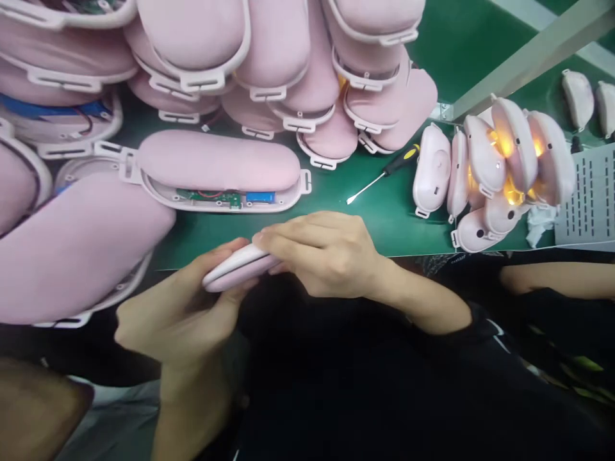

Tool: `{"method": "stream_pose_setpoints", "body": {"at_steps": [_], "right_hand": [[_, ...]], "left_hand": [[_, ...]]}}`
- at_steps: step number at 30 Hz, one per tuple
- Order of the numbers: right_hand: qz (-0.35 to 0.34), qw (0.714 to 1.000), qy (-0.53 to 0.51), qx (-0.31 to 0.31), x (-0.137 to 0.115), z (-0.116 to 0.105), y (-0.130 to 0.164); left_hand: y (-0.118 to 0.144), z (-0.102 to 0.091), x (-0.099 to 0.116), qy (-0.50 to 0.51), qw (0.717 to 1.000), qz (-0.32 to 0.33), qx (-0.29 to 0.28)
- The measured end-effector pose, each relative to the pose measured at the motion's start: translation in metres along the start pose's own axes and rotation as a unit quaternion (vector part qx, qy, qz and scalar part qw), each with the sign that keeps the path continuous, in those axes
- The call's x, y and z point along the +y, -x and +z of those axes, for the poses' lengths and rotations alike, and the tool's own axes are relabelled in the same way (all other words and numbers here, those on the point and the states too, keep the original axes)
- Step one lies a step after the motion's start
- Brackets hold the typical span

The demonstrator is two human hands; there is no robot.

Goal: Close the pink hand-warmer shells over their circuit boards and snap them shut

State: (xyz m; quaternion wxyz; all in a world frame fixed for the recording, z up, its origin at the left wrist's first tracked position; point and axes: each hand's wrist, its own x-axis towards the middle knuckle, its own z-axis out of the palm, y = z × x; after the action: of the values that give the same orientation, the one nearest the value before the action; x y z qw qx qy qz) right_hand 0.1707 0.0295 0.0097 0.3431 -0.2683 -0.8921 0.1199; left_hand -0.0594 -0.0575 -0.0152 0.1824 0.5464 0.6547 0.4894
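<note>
Both of my hands grip a pink padded casing with a white rim (235, 266), held in front of my body near the table's edge. My left hand (182, 314) is wrapped around its left end, thumb below and fingers above. At the other end, my right hand (331, 253) closes over the casing with its fingers bent on the upper side. A dark seam runs between the white half and the pink half. Just beyond my hands lies a partly open pink casing (218, 160), with a green circuit board (211, 197) and a blue battery (260, 196) showing inside.
Many pink casings (273, 51) are piled at the back and left. A screwdriver (384, 173) lies on the green table (336, 224). Smaller pink casings (480, 153), some glowing orange, cluster at the right beside a perforated grey plate (589, 198). Other people's arms (562, 280) are nearby.
</note>
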Motion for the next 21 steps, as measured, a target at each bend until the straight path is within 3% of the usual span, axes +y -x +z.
{"method": "stream_pose_setpoints", "body": {"at_steps": [3,6,9,13,16,19,21], "right_hand": [[0.001,0.999,-0.010,-0.041,-0.003,-0.008,0.000],[0.038,0.999,-0.034,-0.018,-0.008,-0.011,0.008],[0.074,0.996,-0.054,-0.015,-0.013,0.000,0.014],[0.092,0.994,-0.060,-0.020,-0.015,0.011,0.011],[0.078,0.993,-0.074,-0.039,-0.011,-0.002,0.014],[0.134,0.984,-0.093,-0.067,-0.001,-0.019,0.032],[0.181,0.977,-0.101,-0.051,0.007,-0.018,0.048]], "left_hand": [[-0.008,-0.004,-0.017,0.008,0.997,0.068,-0.045],[-0.019,-0.003,-0.013,0.027,0.984,0.149,-0.093],[-0.017,0.011,-0.005,0.089,0.979,0.180,-0.017],[0.000,0.027,-0.007,0.118,0.979,0.146,0.079],[0.001,0.018,-0.008,0.117,0.979,0.157,0.052],[-0.008,0.005,-0.006,0.044,0.985,0.165,-0.014],[-0.013,0.004,-0.005,-0.024,0.977,0.211,-0.034]]}}
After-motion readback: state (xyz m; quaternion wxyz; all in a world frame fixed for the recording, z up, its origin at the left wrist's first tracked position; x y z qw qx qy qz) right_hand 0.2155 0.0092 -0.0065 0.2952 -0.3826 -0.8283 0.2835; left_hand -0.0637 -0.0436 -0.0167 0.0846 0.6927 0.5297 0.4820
